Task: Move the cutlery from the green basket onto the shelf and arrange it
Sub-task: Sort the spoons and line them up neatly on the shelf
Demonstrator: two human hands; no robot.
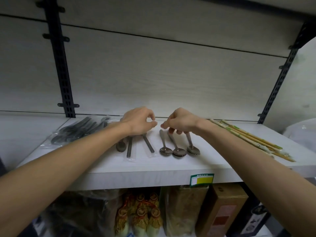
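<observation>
The arranging step is in hand: cutlery already lies on the white laminate shelf [171,170], and the green basket is out of view. Three shiny steel spoons [178,151] lie side by side near the middle of the front edge, bowls toward it. The right hand [181,122] has its fingers curled down onto the handles of the two rightmost spoons. The left hand [138,121] rests, fingers loosely bent, over clear-wrapped dark utensils [148,145]; whether it grips one is hidden. Next, I judge, small nudges to even the spacing and square the handles.
</observation>
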